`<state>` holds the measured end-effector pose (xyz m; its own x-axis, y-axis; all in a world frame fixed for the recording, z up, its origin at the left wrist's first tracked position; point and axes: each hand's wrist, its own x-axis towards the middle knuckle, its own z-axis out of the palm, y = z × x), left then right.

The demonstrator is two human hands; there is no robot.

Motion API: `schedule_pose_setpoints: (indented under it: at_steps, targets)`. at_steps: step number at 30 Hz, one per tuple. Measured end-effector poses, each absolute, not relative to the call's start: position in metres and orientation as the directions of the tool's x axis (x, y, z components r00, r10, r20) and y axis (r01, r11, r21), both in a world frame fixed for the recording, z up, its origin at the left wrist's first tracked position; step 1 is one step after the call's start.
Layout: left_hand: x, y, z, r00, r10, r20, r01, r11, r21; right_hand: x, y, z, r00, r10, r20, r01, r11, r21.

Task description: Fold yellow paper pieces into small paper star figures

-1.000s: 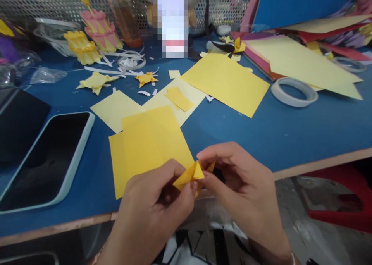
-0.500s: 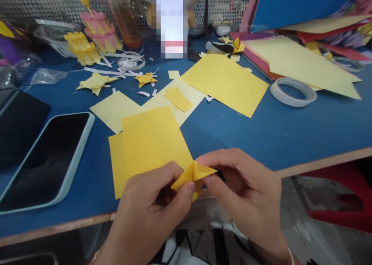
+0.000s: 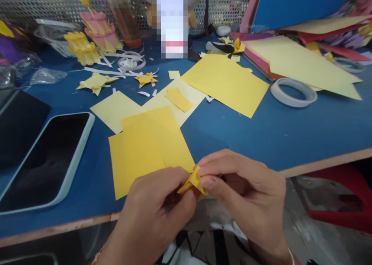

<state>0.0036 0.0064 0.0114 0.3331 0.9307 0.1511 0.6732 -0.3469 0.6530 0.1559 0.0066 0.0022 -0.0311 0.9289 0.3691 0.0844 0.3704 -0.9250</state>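
A small piece of folded yellow paper (image 3: pixel 195 181) is held between both hands at the table's front edge. My left hand (image 3: pixel 162 203) is closed on its left side, thumb below and fingers behind. My right hand (image 3: pixel 241 191) pinches its right side between thumb and fingertips. Parts of the folded paper are hidden by the fingers. Just beyond my left hand lie overlapping yellow paper sheets (image 3: pixel 145 145). Past them are pale yellow sheets (image 3: pixel 116 108) and a small folded yellow strip (image 3: pixel 178 99).
A phone (image 3: pixel 49 156) lies at left. Paper stars (image 3: pixel 95 83) and white paper scraps are behind the sheets. A tape roll (image 3: pixel 293 92) sits at right near stacked coloured paper (image 3: pixel 302 59). A bottle (image 3: pixel 123 21) and paper crowns (image 3: pixel 83 50) stand at the back.
The folded paper has turned in my hands, and its right point now lies under my right fingers. My right thumb and fingertips have come together on it.
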Motion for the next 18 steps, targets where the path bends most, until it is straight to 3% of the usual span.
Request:
schedule_pose_setpoints:
  at_steps: [5, 11, 18]
  targets:
    - [0.0034, 0.0079, 0.0129, 0.361, 0.92, 0.149, 0.67, -0.368, 0.645, 0.1534, 0.0061, 0.0034, 0.028, 0.967, 0.253, 0.098, 0.25, -0.963]
    - [0.0028, 0.0113, 0.0124, 0.412, 0.903, 0.119, 0.648, -0.382, 0.659, 0.152, 0.0058, 0.0027, 0.075, 0.969, 0.235, 0.164, 0.22, -0.962]
    - [0.0041, 0.0064, 0.011, 0.299, 0.947, 0.114, 0.673, -0.294, 0.679, 0.1536, 0.0047, 0.0018, 0.009, 0.972, 0.234, 0.174, 0.229, -0.958]
